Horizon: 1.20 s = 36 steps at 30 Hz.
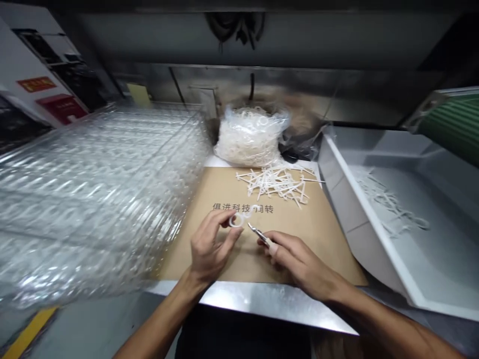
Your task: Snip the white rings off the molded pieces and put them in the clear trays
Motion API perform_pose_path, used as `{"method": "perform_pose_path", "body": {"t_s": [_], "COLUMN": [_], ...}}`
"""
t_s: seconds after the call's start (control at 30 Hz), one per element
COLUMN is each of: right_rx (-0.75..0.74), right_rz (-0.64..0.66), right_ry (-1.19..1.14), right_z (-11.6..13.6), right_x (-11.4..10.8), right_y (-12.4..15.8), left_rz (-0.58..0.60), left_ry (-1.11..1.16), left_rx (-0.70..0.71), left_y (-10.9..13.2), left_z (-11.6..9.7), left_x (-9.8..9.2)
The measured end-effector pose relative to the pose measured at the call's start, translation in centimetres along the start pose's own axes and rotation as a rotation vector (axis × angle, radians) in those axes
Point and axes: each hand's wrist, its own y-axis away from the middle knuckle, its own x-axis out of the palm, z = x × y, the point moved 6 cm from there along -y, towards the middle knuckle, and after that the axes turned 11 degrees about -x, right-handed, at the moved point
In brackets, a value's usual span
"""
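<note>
Between the thumb and fingers of my left hand [214,245] is a white plastic ring [236,220]. More small white ring shapes extend from it toward the upper right, over the printed cardboard. My right hand [295,254] grips a pair of nippers [260,234], metal jaws pointing up and left, close to the rings but apart from them. Both hands are above a brown cardboard sheet [318,239]. Beyond them lies a loose pile of thin white plastic sprues [275,184].
Stacked clear plastic trays [93,199] fill the left side. A clear bag of white parts [250,134] stands behind the pile. At right is a grey bin [374,244] with white pieces [389,204] inside; a green ribbed surface [456,122] overhangs its far side.
</note>
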Motion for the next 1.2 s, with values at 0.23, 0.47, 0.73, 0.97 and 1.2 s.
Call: {"method": "perform_pose_path", "body": {"t_s": [0.23,0.47,0.73,0.97,1.2], "right_rx": [0.045,0.05,0.041,0.04,0.042], "right_rz": [0.012,0.005,-0.015,-0.02,-0.04], "right_ry": [-0.002,0.021,0.016,0.014,0.027], "right_z": [0.1,0.0,-0.4,-0.4,-0.6], "right_x": [0.2,0.4,0.4,0.5,0.4], "right_y": [-0.2,0.2,0.1,0.2,0.2], "left_rz": [-0.022,-0.008,0.004,0.011,0.021], "left_ry": [0.023,0.056,0.069,0.059,0.056], "left_rx": [0.094,0.118,0.144,0.148,0.156], "left_y": [0.1,0.2,0.3,0.4,0.5], "left_z": [-0.8,-0.9,-1.1,-1.2,-1.2], "left_x": [-0.1,0.2,0.2,0.3,0.5]}}
